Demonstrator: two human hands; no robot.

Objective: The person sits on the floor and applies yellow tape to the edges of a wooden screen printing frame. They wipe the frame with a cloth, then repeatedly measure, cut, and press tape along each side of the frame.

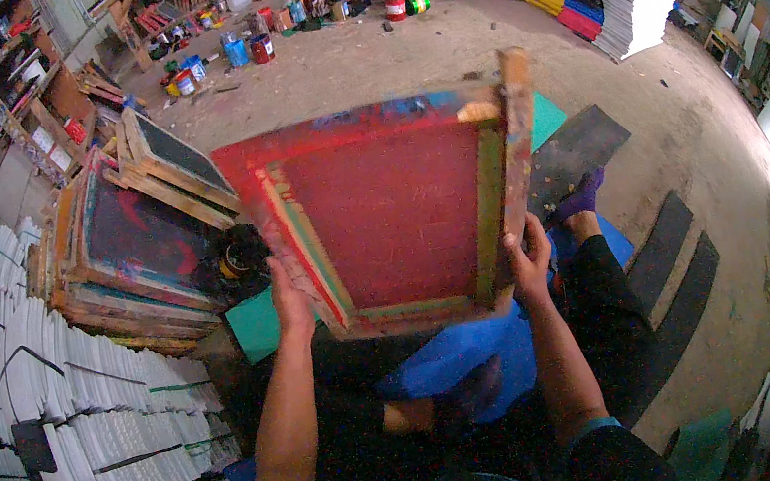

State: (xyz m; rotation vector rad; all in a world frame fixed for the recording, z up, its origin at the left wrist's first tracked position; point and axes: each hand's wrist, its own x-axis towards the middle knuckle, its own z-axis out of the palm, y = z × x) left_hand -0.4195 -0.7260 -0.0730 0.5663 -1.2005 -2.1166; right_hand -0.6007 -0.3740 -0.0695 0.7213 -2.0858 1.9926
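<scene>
At left, the left hand point(290, 299) clasps the near left edge of a wooden-framed red screen point(391, 215), fingers mostly hidden behind it. The screen extends forward between 2 hands, neither clearly nearer; at right, the right hand point(529, 261) pinches its jutting rail point(516, 141) between thumb and curled fingers.

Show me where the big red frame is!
In the head view, the red frame is in the middle, held between the left hand and the right hand.
</scene>
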